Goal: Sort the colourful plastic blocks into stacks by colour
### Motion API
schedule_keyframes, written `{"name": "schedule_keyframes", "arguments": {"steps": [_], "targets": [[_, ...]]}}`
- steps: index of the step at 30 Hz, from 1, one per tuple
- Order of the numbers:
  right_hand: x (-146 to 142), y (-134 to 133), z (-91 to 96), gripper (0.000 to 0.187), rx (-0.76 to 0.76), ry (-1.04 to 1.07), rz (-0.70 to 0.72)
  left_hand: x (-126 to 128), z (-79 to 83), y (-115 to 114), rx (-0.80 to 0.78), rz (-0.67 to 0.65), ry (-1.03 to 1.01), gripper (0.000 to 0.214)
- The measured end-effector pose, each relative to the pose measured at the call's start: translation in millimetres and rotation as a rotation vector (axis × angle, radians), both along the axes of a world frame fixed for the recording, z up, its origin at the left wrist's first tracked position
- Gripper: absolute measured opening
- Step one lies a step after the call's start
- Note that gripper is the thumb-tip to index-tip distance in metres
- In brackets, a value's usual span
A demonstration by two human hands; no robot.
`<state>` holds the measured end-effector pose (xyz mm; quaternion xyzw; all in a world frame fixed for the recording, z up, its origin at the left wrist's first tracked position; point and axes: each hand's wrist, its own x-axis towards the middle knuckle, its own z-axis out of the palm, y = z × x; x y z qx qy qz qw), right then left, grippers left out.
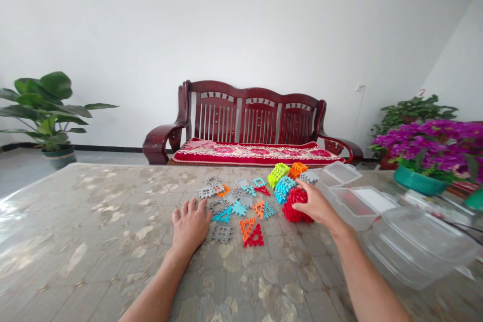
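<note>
Head view. I am monitoring from the head camera, which is looking forward and down across a glossy, stone-patterned surface (94, 221).

The left hand (190, 226) is lying palm down on the surface, its grip open and holding nothing. Its fingertips are resting just beside a scatter of flat plastic pieces (239, 208), which are lattice squares and triangles in grey, teal, orange and red.

The right hand (315, 205) is arching over a red cluster (296, 209) of interlocked pieces, with its fingers lying across the top. I cannot tell whether this grip is closing on the cluster or only touching it.

The red cluster is sitting on the surface right of the flat pieces, beside a blue cluster (284, 189). Behind these are a lime cluster (278, 174) and an orange cluster (297, 170).

Handling assessment: I am judging all pieces to be light and stiff. The red cluster should be taken around its widest part with an even hold, since one-sided pressure may loosen its joints. Flat pieces should be taken by an edge or through a lattice opening, as they are lying low on a slick finish.

Clear plastic boxes (349, 209) are standing to the right.
</note>
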<state>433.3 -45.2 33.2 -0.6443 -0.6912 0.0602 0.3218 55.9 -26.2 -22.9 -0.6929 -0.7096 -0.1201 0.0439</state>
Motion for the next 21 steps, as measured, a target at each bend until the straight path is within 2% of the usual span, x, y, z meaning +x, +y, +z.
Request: {"name": "schedule_keyframes", "arguments": {"steps": [7, 15, 21], "targets": [[-1.7, -1.5, -3.3, 0.08, 0.031, -0.004, -0.025, -0.4, -0.2, -0.1, 0.0, -0.004, 0.0, 0.048], [5.9, 0.8, -11.4, 0.078, -0.028, 0.008, 0.014, -0.3, -0.6, 0.4, 0.001, -0.005, -0.007, 0.048], [0.8, -1.9, -6.7, 0.08, 0.028, 0.0, 0.002, -0.2, 0.5, 0.2, -0.001, -0.009, -0.004, 0.048]]}}
